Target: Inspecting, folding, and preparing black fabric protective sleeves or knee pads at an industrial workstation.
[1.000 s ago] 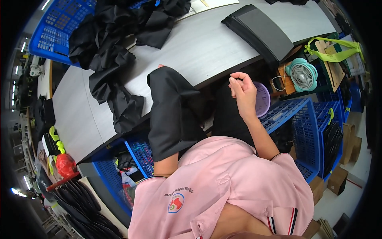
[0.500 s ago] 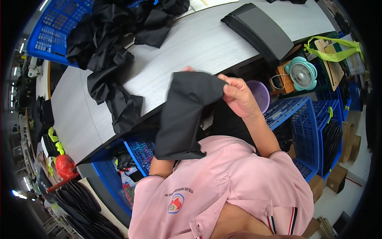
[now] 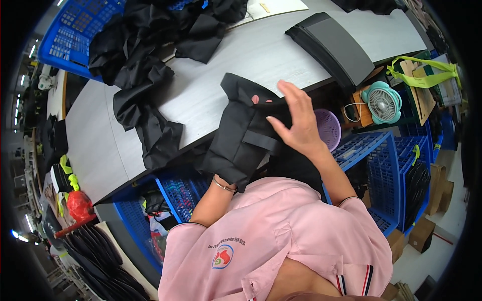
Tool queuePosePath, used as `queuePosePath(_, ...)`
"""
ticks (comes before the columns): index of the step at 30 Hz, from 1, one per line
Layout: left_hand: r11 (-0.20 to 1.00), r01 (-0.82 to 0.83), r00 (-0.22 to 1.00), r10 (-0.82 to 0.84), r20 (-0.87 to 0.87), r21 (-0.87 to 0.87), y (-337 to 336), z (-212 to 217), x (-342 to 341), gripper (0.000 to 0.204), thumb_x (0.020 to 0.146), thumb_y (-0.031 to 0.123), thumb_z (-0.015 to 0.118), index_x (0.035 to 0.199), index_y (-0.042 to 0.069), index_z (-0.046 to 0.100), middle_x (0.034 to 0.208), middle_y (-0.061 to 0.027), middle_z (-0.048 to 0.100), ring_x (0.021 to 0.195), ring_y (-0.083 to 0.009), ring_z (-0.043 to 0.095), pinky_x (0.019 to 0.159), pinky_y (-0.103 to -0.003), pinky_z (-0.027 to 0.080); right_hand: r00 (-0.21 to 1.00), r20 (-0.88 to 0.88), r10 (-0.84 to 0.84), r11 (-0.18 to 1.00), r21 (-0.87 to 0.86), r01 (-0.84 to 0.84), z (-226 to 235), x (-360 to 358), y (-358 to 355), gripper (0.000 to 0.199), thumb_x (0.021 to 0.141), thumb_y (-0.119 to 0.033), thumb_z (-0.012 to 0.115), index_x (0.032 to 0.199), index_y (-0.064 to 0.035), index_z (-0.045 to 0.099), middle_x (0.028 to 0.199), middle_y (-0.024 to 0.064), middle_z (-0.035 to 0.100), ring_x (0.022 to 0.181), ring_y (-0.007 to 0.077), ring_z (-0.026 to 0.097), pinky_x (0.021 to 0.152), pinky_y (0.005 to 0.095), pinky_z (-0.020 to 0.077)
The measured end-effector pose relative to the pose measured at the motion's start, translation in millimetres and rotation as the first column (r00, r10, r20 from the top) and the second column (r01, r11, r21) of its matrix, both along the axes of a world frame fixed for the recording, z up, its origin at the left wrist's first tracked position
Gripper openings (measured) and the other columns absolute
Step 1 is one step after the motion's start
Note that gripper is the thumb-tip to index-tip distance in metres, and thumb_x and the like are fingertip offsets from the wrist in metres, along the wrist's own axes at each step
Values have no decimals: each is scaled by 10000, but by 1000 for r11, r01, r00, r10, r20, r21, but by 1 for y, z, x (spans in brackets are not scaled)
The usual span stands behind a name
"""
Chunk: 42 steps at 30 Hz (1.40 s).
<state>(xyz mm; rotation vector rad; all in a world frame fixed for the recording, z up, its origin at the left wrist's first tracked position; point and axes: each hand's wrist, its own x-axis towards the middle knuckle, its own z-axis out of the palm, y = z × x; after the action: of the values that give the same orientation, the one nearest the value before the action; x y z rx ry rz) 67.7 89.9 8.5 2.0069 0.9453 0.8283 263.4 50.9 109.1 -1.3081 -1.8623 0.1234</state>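
A black fabric piece (image 3: 232, 135), sewn in a tube-like shape with a strap across it, is draped over my left forearm and covers most of that hand. Two fingertips of my left hand (image 3: 255, 99) show at its upper part, gripping the cloth; the rest is hidden beneath it. My right hand (image 3: 299, 120) is raised just right of the fabric, fingers spread and holding nothing. On the light grey table (image 3: 201, 95), crumpled black fabric pieces (image 3: 145, 80) lie in a heap to the left.
A blue plastic basket (image 3: 68, 42) stands at the far left. A stack of flat black pieces (image 3: 334, 47) lies at the table's far right. Beside the table are a teal fan (image 3: 382, 103), a purple basket (image 3: 328, 129) and blue crates (image 3: 376, 175). Another blue crate (image 3: 181, 195) sits below the table edge.
The fabric has been turned, so its strap side and my left fingertips now show. My right hand has let go of its corner and opened. The left wrist's bracelet has come into sight.
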Motion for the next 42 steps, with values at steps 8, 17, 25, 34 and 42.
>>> queuePosePath(8, 983, 28, 997, -14, -77, 180, -40, 47, 6, 511, 1036, 255, 485, 1492, 58, 365, 1428, -103, 507, 1283, -202, 503, 1079, -364, 414, 981, 89, -175, 973, 171, 158, -36, -4, 7, 461, 707, 80, 625, 1155, -27, 625, 1016, 120, 651, 833, 301, 656, 762, 386, 531)
queuePosePath(17, 950, 22, 918, 104, 383, -312, -47, 51, -4, 512, 1045, 281, 485, 1478, 30, 374, 1462, -105, 479, 1317, -214, 482, 1117, -364, 393, 837, -505, -210, 727, -653, -212, -48, 42, 0, 144, 872, -90, 529, 896, -12, 648, 648, 111, 562, 585, 134, 553, 552, 325, 439)
queuePosePath(25, 771, 243, 739, 246, 627, -589, -54, 21, -5, 541, 1041, 294, 493, 1494, 31, 356, 1499, -98, 441, 1355, -215, 447, 1140, -338, 362, 928, -289, -234, 921, -371, 117, -36, 19, 5, 149, 865, -84, 654, 973, 18, 653, 922, 166, 693, 811, 307, 687, 743, 368, 534)
queuePosePath(34, 528, 565, 292, 591, 752, -634, -1, 6, -56, 448, 1001, 182, 577, 1413, 37, 480, 1390, -86, 552, 1240, -217, 558, 1069, -347, 447, 865, -358, 352, 826, -316, -467, 9, 64, 35, 164, 776, -89, 762, 849, 18, 661, 1212, 118, 589, 1195, 255, 529, 1021, 339, 388)
queuePosePath(42, 606, 3, 562, 657, 503, -796, -2, 33, 0, 327, 997, 136, 589, 1273, -38, 559, 1129, -120, 662, 1051, -183, 648, 943, -324, 533, 986, -137, -96, 994, 42, 103, -10, 53, 122, 346, 884, -98, 707, 1214, -29, 630, 1239, 141, 560, 1054, 270, 593, 913, 337, 470)
